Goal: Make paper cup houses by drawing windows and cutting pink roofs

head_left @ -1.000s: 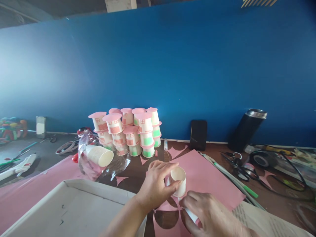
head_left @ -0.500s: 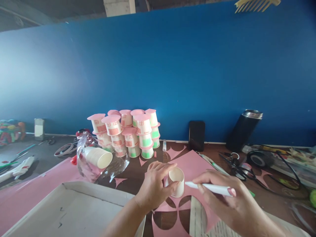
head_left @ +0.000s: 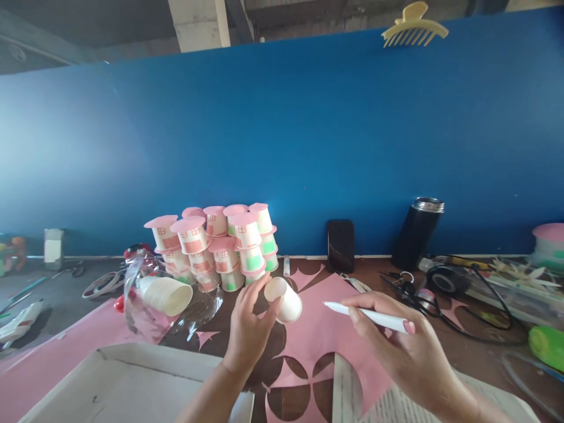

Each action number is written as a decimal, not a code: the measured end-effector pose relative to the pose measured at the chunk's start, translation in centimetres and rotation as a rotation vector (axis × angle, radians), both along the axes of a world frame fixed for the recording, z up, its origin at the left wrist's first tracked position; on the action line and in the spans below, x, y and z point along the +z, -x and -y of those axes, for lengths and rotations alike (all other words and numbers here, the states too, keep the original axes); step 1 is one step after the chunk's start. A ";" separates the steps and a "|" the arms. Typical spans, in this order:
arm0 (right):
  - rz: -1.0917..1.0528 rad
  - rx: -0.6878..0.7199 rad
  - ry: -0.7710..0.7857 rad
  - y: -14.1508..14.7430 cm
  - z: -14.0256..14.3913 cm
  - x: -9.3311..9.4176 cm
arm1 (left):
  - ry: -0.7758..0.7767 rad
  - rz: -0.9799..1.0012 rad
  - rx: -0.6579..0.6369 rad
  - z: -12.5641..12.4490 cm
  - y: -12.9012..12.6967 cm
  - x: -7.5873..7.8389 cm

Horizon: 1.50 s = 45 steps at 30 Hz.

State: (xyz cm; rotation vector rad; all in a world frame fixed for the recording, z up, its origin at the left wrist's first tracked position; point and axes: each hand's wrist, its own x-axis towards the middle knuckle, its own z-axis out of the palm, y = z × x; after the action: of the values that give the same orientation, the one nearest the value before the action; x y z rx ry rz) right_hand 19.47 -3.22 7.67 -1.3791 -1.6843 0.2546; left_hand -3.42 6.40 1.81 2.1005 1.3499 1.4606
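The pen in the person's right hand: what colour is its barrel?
White, pen in the right hand, head view.

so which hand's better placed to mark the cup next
Probably the right hand: it holds the white pen with its tip aimed at the paper cup, which the left hand grips, lifted and tilted.

Open room over the pink paper sheet [head_left: 328,329]; beyond it, blocked by stacked cup houses [head_left: 220,247], left by bagged cups [head_left: 163,294], right by scissors [head_left: 403,285] and cables [head_left: 480,305].
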 end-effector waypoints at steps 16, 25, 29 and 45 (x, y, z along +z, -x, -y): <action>-0.034 0.034 0.044 0.2 -0.7 -0.6 | -0.136 -0.161 0.211 -2.0 1.6 -0.8; -0.065 0.063 0.049 0.9 -1.1 -1.8 | 0.305 0.420 -0.131 -1.5 0.8 -0.9; -0.108 0.075 0.027 0.7 -0.9 -1.9 | 0.272 0.328 0.008 -1.7 1.2 -0.6; -0.352 -0.099 -0.010 -0.5 -1.6 -0.5 | -0.265 -0.405 0.336 -2.4 2.2 -1.7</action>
State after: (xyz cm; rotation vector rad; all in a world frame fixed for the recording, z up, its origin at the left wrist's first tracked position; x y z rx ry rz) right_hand 19.99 -1.61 7.21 -1.3187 -1.3224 0.4060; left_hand -5.63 8.78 0.07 2.5394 1.8180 1.4518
